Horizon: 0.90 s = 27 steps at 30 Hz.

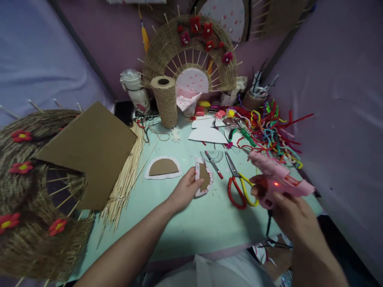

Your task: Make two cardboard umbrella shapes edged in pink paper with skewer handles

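Note:
My left hand [186, 189] pinches a cardboard half-circle [204, 177] by its straight side. White patterned fabric is folded over the edge of that piece. In my right hand [289, 205] is a pink hot glue gun [278, 173] with a red light glowing on its body. It is held above the table's right side, its nozzle pointing away to the upper left. Scissors [237, 179] with one red and one yellow handle lie between my hands. A second cardboard half-circle [163, 166] rests on a white fabric piece to the left.
Thin sticks [128, 171] and a large cardboard sheet [92, 155] lie at left, beside a woven fan [20, 199] with red flowers. Behind stand a twine roll [165, 103], a bottle [136, 91] and another fan [161, 44]. Colourful pipe cleaners [272, 127] heap at back right. A pen [214, 164] lies near the scissors.

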Each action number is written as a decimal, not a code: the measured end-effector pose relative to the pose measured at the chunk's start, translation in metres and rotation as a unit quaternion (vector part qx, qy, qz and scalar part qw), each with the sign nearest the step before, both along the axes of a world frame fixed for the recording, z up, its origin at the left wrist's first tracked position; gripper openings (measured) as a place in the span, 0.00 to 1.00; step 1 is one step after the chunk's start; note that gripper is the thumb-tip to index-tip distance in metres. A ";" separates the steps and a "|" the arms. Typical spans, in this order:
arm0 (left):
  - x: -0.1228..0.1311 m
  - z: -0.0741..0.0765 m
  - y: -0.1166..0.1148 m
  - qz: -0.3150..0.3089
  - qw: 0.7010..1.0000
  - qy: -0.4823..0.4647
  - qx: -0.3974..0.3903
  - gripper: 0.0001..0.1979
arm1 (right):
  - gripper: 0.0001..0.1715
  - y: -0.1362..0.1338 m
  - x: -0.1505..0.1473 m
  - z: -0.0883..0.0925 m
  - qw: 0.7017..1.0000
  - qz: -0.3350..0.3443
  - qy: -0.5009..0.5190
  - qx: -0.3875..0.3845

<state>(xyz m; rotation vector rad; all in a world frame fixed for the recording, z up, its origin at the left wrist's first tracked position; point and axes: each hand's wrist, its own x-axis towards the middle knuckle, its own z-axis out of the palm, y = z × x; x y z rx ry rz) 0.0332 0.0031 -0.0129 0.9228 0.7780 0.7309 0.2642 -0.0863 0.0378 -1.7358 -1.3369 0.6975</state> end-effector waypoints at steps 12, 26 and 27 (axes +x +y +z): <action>0.002 -0.002 -0.003 0.005 0.998 0.045 0.051 0.09 | 0.14 0.012 -0.071 -0.018 0.992 0.125 0.013 0.002; -0.001 -0.013 0.000 0.057 0.978 0.134 0.152 0.11 | 0.21 0.005 -0.065 -0.017 0.987 0.145 -0.067 0.021; -0.001 -0.014 0.000 0.058 0.977 0.136 0.154 0.12 | 0.21 0.004 -0.065 -0.016 0.987 0.142 -0.068 0.023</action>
